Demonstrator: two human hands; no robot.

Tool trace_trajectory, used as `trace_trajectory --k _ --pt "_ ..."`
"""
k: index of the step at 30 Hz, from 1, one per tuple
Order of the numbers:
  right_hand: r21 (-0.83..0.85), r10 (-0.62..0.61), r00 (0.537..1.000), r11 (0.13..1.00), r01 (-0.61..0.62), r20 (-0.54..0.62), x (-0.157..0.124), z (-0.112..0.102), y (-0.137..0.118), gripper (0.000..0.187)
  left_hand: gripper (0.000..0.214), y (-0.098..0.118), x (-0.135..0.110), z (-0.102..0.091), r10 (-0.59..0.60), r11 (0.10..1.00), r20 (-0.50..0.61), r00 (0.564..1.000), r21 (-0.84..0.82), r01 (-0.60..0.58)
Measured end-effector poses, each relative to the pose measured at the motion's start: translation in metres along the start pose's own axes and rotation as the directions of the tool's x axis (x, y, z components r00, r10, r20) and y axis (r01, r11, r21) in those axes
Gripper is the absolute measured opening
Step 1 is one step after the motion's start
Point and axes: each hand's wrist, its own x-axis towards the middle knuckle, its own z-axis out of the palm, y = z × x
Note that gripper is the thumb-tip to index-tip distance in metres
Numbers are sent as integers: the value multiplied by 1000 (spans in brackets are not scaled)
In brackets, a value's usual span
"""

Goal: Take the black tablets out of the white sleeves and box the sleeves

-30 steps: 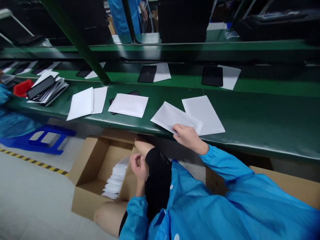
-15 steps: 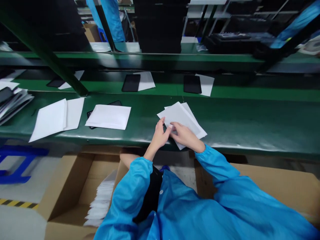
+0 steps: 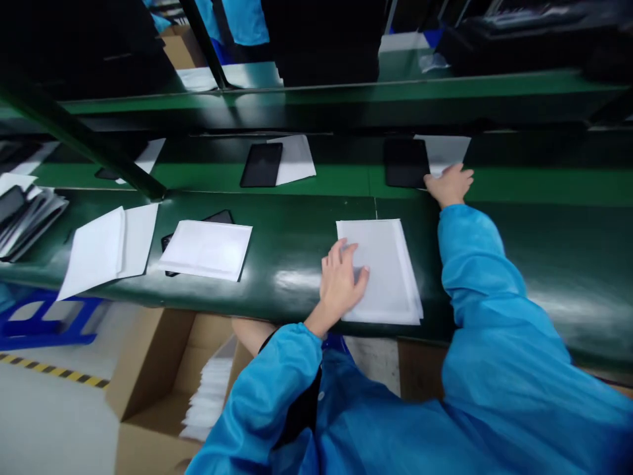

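Observation:
My left hand (image 3: 340, 280) lies with spread fingers on the left part of a white, flat sleeve (image 3: 383, 264) near the bench's front edge. At least one more white layer shows along the sleeve's right side. My right hand (image 3: 451, 185) is stretched out to the back strip of the bench, fingers apart. Its thumb is at the lower right corner of a black tablet-like slab (image 3: 406, 163), and its other fingers rest over a white sheet (image 3: 445, 150) partly under that slab. Whether the thumb touches the slab is hard to see.
Another black slab (image 3: 262, 165) with a white sheet lies further left. A white sleeve (image 3: 208, 249) covers a dark slab nearer me, beside more white sleeves (image 3: 99, 251). A green post (image 3: 99, 145) slants across the left. An open carton (image 3: 143, 369) holds stacked white packets below.
My right hand has left the white sleeve and reached forward right to the black slab and sheet. The sleeve now lies straighter and flat under my left hand, whose fingers have spread.

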Motion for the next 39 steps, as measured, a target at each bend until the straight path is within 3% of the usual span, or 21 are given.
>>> trace_trajectory --k 3,5,7,9,11,13,15,18,20,23,26,28,32,33,34,36,38,39 --pt "144 139 986 978 -152 95 5 -6 1 47 46 14 -4 22 -38 999 -44 998 -34 37" --pt "194 140 986 968 -156 95 5 -17 2 46 46 19 -2 31 -46 996 -67 997 -78 40" --pt "224 169 982 957 -184 81 5 -26 4 43 47 17 6 32 -33 990 -61 998 -141 24" --pt "311 196 975 925 -218 100 6 -32 7 27 44 7 21 24 -2 978 -65 998 -210 -12" --pt "492 225 960 825 -279 168 10 -33 9 12 38 -9 40 11 20 963 -124 992 -263 -52" --pt "671 247 942 661 -335 227 14 -33 7 17 32 -26 58 -2 -5 948 -220 975 -310 -65" --pt "763 224 950 569 -308 217 15 -34 0 22 32 -38 72 -10 -70 922 -296 953 -383 -51" --pt "795 25 992 596 -113 122 0 -37 -25 22 42 -45 83 -14 -162 814 -274 948 -580 -28" --pt "804 -185 979 594 38 90 -24 -39 -47 17 50 -45 87 -17 -219 666 -177 959 -746 14" --pt "806 -481 870 555 205 109 -72 -38 -76 7 56 -46 87 -31 -306 398 -37 951 -913 92" --pt "819 -677 718 499 283 164 -109 -37 -91 19 61 -54 74 -54 -397 279 -65 915 -959 53" --pt "834 -703 681 490 253 206 -121 -35 -94 31 58 -63 56 -68 -470 311 -161 868 -950 -7" --pt "862 -563 780 503 61 274 -134 -25 -94 53 57 -72 11 -82 -533 464 -284 797 -886 -5" --pt "871 -546 780 492 3 306 -139 -21 -94 56 58 -71 2 -82 -538 491 -314 782 -871 -12" --pt "876 -552 757 478 -54 348 -145 -18 -95 59 57 -69 -5 -82 -546 511 -353 760 -859 -32" --pt "874 -603 669 462 -151 434 -160 -14 -98 64 55 -65 -12 -80 -565 537 -442 697 -838 -96" --pt "861 -648 586 470 -195 487 -174 -11 -100 69 55 -62 -14 -79 -579 545 -499 645 -825 -150" --pt "858 -658 568 474 -198 495 -179 -10 -101 70 56 -62 -14 -79 -581 542 -513 632 -823 -169"
